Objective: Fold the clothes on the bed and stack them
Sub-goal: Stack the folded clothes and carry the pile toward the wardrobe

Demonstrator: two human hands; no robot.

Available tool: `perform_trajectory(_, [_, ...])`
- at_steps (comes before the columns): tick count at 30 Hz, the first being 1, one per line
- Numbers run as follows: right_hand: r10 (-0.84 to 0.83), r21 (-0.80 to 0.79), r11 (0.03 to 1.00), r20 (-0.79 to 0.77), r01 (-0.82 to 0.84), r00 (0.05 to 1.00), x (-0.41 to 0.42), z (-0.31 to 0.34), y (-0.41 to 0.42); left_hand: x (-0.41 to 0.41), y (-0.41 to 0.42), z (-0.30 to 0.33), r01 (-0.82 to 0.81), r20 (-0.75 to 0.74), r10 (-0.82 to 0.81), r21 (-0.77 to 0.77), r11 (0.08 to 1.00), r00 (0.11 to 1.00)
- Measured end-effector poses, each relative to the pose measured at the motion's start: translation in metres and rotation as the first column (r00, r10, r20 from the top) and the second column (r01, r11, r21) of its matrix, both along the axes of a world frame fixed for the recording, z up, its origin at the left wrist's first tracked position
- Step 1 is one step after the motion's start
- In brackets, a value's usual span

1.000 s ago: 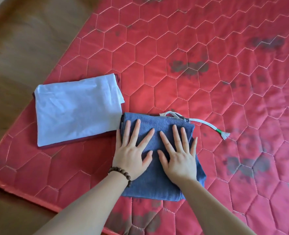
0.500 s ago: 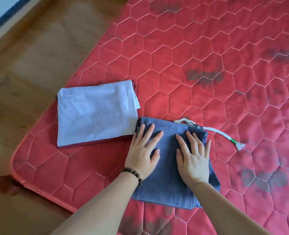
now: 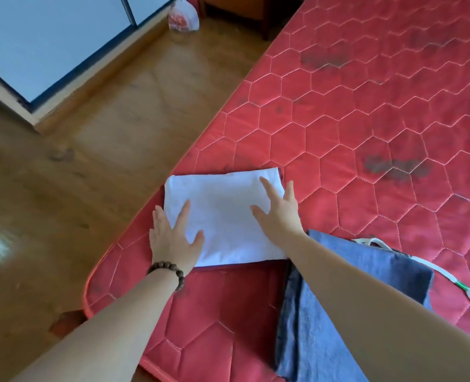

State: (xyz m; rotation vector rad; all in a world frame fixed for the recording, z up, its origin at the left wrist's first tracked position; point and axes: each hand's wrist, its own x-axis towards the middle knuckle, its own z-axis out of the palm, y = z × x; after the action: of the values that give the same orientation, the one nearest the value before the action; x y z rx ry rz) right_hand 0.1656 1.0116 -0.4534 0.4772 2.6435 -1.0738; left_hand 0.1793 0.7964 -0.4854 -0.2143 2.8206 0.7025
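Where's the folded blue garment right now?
In the head view it lies lower right on the red mattress, the blue garment just right of the white garment, under the right forearm.

We see a quilted red mattress (image 3: 366, 119) filling the right of the frame, its cloth faintly sheened, stitched in pale hexagons and marked with dark blotches. On its near left part lies a folded white cloth (image 3: 223, 216), smooth and matt. At the lower right we see folded blue denim (image 3: 311, 340), a coarse matt twill, with a woven white drawstring (image 3: 448, 279) ending in a frayed tassel. A bracelet (image 3: 167, 270) of dark, dull beads sits low and left of centre. On the left the wooden floor (image 3: 76, 175) looks polished. At the top we see a glossy, crinkled plastic bag (image 3: 183, 17).
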Motion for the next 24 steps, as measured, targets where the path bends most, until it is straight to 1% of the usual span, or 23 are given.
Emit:
perform_trajectory(2, [-0.087,0.080,0.993,0.074,0.081,0.993,-0.012,-0.013,-0.003,-0.007,-0.006,-0.006,-0.046,0.057,0.040,0.101,0.994,0.998])
perform_trajectory(4, [-0.217,0.066,0.976,0.196,0.208,0.956,-0.017,-0.024,-0.002,-0.011,-0.007,-0.010,-0.054,0.052,0.047,0.151,0.987,0.998])
perform_trajectory(5, [-0.252,0.064,0.968,0.228,0.244,0.941,-0.017,-0.031,-0.002,-0.012,-0.009,-0.012,-0.073,0.041,0.066,0.184,0.980,0.997])
perform_trajectory(6, [-0.250,0.080,0.968,0.232,0.238,0.940,-0.016,-0.035,-0.004,-0.013,-0.010,-0.012,-0.101,0.046,0.093,0.231,0.968,0.995])
perform_trajectory(7, [-0.233,0.093,0.972,0.225,0.217,0.946,-0.015,-0.038,-0.006,-0.014,-0.012,-0.012,-0.128,0.068,0.113,0.280,0.951,0.991])
perform_trajectory(9, [-0.217,0.028,0.976,0.206,0.216,0.954,-0.012,-0.036,-0.009,-0.015,-0.017,-0.012,-0.149,0.093,0.123,0.360,0.921,0.988])
perform_trajectory(11, [-0.217,-0.097,0.966,0.209,0.241,0.954,-0.008,-0.033,-0.009,-0.015,-0.024,-0.010,-0.168,0.117,0.130,0.432,0.886,0.985])
perform_trajectory(13, [-0.207,-0.258,0.933,0.189,0.252,0.960,-0.001,-0.028,-0.007,-0.013,-0.028,-0.006,-0.203,0.138,0.155,0.477,0.855,0.978])
perform_trajectory(14, [-0.212,-0.334,0.906,0.167,0.258,0.963,0.003,-0.025,-0.007,-0.011,-0.029,-0.003,-0.209,0.130,0.167,0.486,0.848,0.977])
perform_trajectory(16, [-0.228,-0.438,0.862,0.111,0.254,0.967,0.012,-0.015,-0.010,-0.007,-0.030,0.006,-0.194,0.091,0.171,0.484,0.853,0.981])
perform_trajectory(17, [-0.232,-0.461,0.853,0.086,0.245,0.969,0.017,-0.009,-0.011,-0.004,-0.029,0.012,-0.177,0.069,0.164,0.474,0.862,0.984])
perform_trajectory(21, [-0.270,-0.464,0.853,-0.001,0.239,0.963,0.040,0.025,0.000,0.010,-0.014,0.051,-0.124,-0.019,0.152,0.480,0.869,0.988])
perform_trajectory(24, [-0.314,-0.453,0.853,-0.052,0.258,0.948,0.067,0.062,0.026,0.023,0.009,0.087,-0.039,-0.077,0.090,0.507,0.861,0.993])
